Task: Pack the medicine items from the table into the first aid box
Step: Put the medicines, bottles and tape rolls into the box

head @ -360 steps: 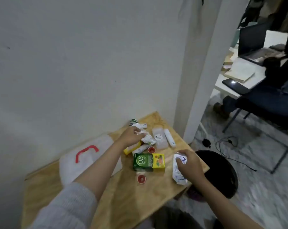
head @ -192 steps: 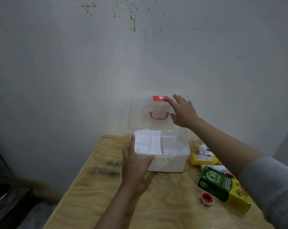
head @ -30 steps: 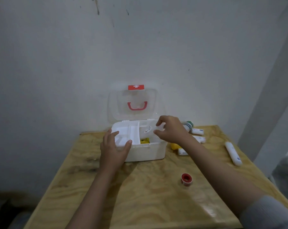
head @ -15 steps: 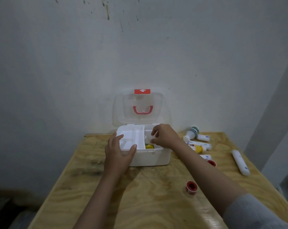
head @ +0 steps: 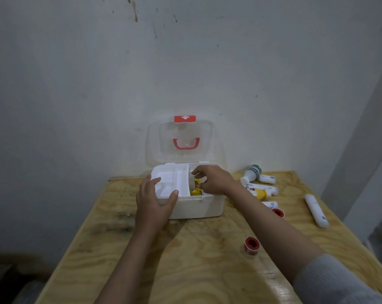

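only sign i can make out: white cross on the red latch (head: pixel 185 118) atop the first aid box lid (head: pixel 181 142). tubes (head: pixel 266 178) on the table have blue print, and the white stick (head: pixel 316 210) too, but it's too small & blurry to read. no brand legible.

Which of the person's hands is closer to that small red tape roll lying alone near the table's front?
Right. The small red tape roll lies beside the right forearm; the right hand is over the box, the left hand farther left.
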Demonstrator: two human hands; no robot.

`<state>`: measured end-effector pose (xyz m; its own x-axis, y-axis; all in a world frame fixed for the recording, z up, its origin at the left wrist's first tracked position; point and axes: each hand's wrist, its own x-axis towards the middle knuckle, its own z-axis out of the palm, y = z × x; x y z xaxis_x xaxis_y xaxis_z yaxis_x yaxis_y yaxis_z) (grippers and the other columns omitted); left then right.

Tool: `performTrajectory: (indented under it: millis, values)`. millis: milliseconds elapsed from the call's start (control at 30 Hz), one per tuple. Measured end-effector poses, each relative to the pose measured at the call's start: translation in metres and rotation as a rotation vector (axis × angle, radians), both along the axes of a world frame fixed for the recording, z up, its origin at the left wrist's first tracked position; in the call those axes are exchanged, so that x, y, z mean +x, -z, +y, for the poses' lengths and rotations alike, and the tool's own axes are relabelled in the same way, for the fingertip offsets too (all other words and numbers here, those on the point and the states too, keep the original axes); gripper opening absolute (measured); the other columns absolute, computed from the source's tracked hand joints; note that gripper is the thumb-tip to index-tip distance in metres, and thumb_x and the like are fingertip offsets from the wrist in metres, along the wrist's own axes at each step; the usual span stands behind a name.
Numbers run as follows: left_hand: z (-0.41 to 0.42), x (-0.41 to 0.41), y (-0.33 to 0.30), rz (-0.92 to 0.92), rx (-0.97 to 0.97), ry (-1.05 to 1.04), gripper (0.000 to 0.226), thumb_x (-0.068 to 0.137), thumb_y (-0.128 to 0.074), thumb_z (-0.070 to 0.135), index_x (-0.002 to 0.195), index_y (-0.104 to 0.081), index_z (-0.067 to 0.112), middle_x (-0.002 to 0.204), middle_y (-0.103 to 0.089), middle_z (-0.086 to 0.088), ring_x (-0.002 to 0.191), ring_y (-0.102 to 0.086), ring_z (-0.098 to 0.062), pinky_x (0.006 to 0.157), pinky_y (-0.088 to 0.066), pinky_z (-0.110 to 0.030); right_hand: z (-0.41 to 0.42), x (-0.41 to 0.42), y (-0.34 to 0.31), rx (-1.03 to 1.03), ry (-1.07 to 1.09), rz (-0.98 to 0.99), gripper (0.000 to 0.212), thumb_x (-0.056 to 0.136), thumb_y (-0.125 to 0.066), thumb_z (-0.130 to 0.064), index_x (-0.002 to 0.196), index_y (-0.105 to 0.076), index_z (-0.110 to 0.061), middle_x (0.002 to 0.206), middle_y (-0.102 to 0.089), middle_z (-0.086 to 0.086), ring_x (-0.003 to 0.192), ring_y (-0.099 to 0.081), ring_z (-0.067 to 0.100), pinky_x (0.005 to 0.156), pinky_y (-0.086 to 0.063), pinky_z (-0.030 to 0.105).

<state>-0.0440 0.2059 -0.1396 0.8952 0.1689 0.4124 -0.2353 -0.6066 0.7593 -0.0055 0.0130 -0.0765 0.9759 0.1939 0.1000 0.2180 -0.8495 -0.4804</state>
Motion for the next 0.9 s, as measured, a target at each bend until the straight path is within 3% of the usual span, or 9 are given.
performTrajectory:
  millis: [67,133,200,267,400,533,667,900]
  values:
    - [0.002,0.0,-0.001,-0.001,-0.003,-0.007,0.064,0.076,-0.066,0.053,0.131,-0.041,0.031,0.15,-0.033,0.002,0.132,-0.035,-0.021,0.096,-0.044,-0.044,-0.001,0.002,0.0,0.093,0.025,-0.049,0.043,0.075,-0.069,-0.01,0.117,-0.06,-0.017,0.114,-0.065,0.001,0.099,-0.062,0.016,0.085,-0.055,0.031]
    - [0.003,0.001,-0.002,-0.001,-0.007,-0.006,0.06,0.078,-0.066,0.051,0.129,-0.043,0.031,0.15,-0.034,0.002,0.132,-0.035,-0.022,0.096,-0.044,-0.043,-0.005,-0.001,-0.002,0.33,0.086,-0.136,0.032,0.074,-0.069,-0.006,0.105,-0.066,-0.014,0.105,-0.069,0.005,0.087,-0.064,0.013,0.076,-0.053,0.019]
    - [0.005,0.0,-0.003,0.005,0.001,0.002,0.057,0.078,-0.066,0.05,0.128,-0.045,0.031,0.15,-0.033,0.002,0.133,-0.033,-0.022,0.096,-0.043,-0.043,-0.014,-0.009,-0.004,0.575,0.153,-0.244,0.019,0.075,-0.069,-0.005,0.093,-0.07,-0.012,0.094,-0.071,0.005,0.079,-0.067,0.014,0.076,-0.054,0.021]
    - [0.006,0.0,-0.004,0.005,0.026,0.008,0.053,0.079,-0.065,0.05,0.126,-0.05,0.032,0.15,-0.033,0.002,0.134,-0.032,-0.024,0.097,-0.042,-0.044,-0.029,-0.02,-0.004,0.66,0.217,-0.357,0.011,0.076,-0.07,-0.007,0.086,-0.07,-0.012,0.086,-0.071,0.002,0.076,-0.067,0.012,0.077,-0.055,0.022]
    - [0.01,-0.001,-0.014,0.023,0.057,-0.013,0.048,0.08,-0.066,0.048,0.122,-0.06,0.026,0.149,-0.035,0.0,0.133,-0.033,-0.025,0.098,-0.042,-0.047,-0.067,-0.045,0.004,0.563,0.307,-0.402,0.011,0.077,-0.069,-0.008,0.087,-0.069,-0.014,0.086,-0.07,-0.001,0.076,-0.064,0.004,0.068,-0.048,0.007]
    - [0.01,0.0,-0.017,0.058,0.112,-0.048,0.044,0.079,-0.066,0.049,0.113,-0.067,0.021,0.149,-0.036,0.0,0.133,-0.033,-0.025,0.097,-0.043,-0.05,-0.106,-0.061,0.019,0.312,0.334,-0.302,0.018,0.078,-0.07,-0.012,0.096,-0.07,-0.011,0.097,-0.071,0.003,0.087,-0.061,0.013,0.067,-0.04,0.011]
    - [0.002,-0.002,-0.016,0.098,0.133,-0.052,0.043,0.08,-0.065,0.049,0.109,-0.069,0.018,0.149,-0.035,0.001,0.133,-0.032,-0.025,0.097,-0.044,-0.05,-0.134,-0.067,0.03,0.057,0.394,-0.122,0.025,0.083,-0.059,-0.012,0.106,-0.069,-0.015,0.111,-0.068,0.005,0.098,-0.059,0.02,0.073,-0.039,0.026]
    - [-0.007,-0.004,-0.014,0.131,0.159,-0.002,0.043,0.081,-0.062,0.051,0.109,-0.069,0.02,0.15,-0.033,0.003,0.134,-0.028,-0.024,0.097,-0.042,-0.048,-0.162,-0.06,0.038,-0.017,0.414,0.004,0.032,0.081,-0.056,-0.003,0.106,-0.069,-0.019,0.113,-0.068,0.003,0.089,-0.054,0.013,0.075,-0.041,0.024]
